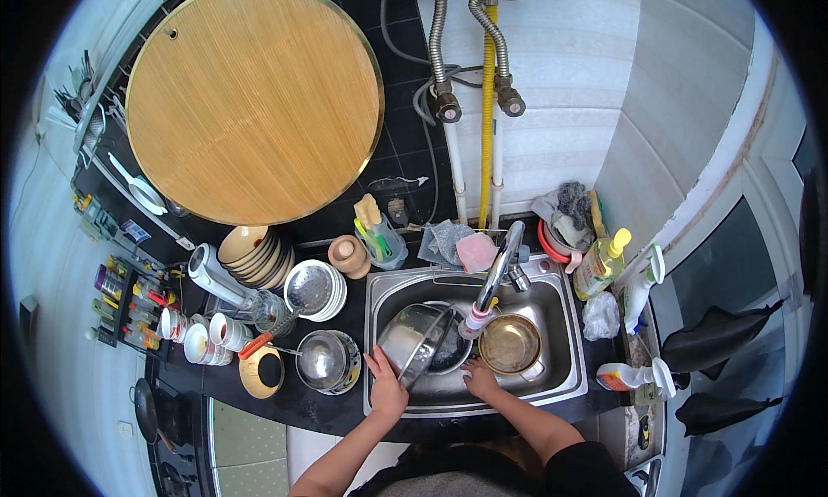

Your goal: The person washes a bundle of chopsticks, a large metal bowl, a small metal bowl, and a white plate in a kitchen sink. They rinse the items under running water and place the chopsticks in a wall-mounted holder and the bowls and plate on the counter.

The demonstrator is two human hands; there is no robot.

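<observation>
A shiny steel basin (pixel 399 335) is tilted on its side at the left of the sink (pixel 561 393), its rim facing right. My left hand (pixel 385 386) is against its lower left side, fingers spread over the metal, holding it up. Under the faucet (pixel 500 268), a dark-bottomed round pan (pixel 454 352) sits partly hidden behind the basin. My right hand (pixel 480 380) is at this pan's near right edge with curled fingers; what they grip is hidden. Beside it on the right lies a brownish metal pot (pixel 509 343).
Stacked bowls (pixel 257 257), white plates (pixel 316 292), cups (pixel 207 342) and a steel bowl (pixel 323 361) crowd the left counter. Behind the sink lie a pink sponge (pixel 477 253) and cloths. Yellow-capped soap (pixel 601 264) and spray bottles (pixel 640 290) line the right.
</observation>
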